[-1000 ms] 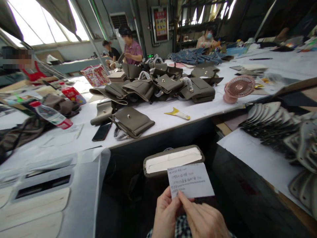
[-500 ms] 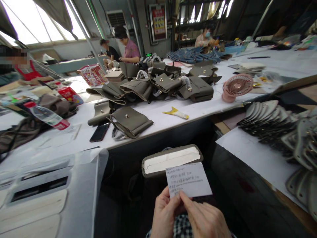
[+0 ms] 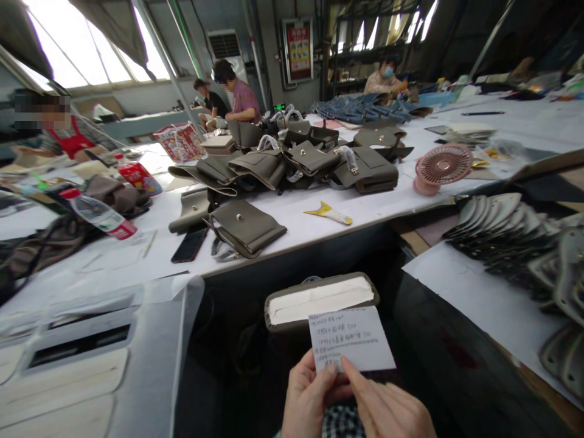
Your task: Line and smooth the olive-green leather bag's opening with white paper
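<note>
A small sheet of paper with handwriting (image 3: pixel 353 337) is held low in front of me. My left hand (image 3: pixel 306 395) pinches its lower left corner between thumb and fingers. At the paper's bottom edge is my right hand (image 3: pixel 387 404), its fingers together and a fingertip touching the sheet. Just beyond the paper lies a grey-brown bag (image 3: pixel 374 291) with a white panel facing up, partly covered by the sheet.
Grey-brown bags (image 3: pixel 246 225) are heaped on the white table (image 3: pixel 292 252), with a phone (image 3: pixel 188 245), a yellow tool (image 3: pixel 329 213), a bottle (image 3: pixel 103 216) and a pink fan (image 3: pixel 442 167). Stacked grey pieces (image 3: pixel 502 225) lie right, a plastic-lined bin (image 3: pixel 150 365) left. Several people sit beyond.
The whole view has shifted slightly, so the table and bags appear a little lower and further right. Both hands still hold or touch the paper.
</note>
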Demonstrator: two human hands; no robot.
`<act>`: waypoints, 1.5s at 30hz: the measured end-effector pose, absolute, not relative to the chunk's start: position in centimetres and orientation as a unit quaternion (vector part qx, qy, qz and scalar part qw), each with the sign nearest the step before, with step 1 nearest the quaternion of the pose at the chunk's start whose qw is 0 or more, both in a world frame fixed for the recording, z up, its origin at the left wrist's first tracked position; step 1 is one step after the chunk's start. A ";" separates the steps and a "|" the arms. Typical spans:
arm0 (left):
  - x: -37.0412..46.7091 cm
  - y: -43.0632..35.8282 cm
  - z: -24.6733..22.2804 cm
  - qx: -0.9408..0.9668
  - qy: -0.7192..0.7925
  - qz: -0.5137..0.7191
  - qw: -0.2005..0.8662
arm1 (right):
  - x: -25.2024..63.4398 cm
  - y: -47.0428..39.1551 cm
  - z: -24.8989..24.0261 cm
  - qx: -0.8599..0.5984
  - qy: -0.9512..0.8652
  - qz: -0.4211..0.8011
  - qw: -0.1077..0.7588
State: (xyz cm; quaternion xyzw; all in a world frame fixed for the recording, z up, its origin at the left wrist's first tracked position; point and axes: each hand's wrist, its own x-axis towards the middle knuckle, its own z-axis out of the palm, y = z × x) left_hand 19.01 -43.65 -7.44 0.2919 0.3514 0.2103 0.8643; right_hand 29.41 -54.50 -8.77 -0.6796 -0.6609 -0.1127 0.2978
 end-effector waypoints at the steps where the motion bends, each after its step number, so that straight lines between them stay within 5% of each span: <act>1: 19.0 -43.7 -7.5 0.291 0.351 0.212 0.864 | 29.4 -54.3 -8.6 -0.675 -0.665 -0.118 0.298; 16: 19.3 -43.6 -7.5 0.264 0.319 0.275 0.868 | 29.2 -49.2 -4.2 -0.670 -0.668 -0.108 0.305; 45: 19.3 -43.3 -7.4 0.252 0.339 0.252 0.871 | 29.1 -50.8 -6.8 -0.673 -0.681 -0.101 0.269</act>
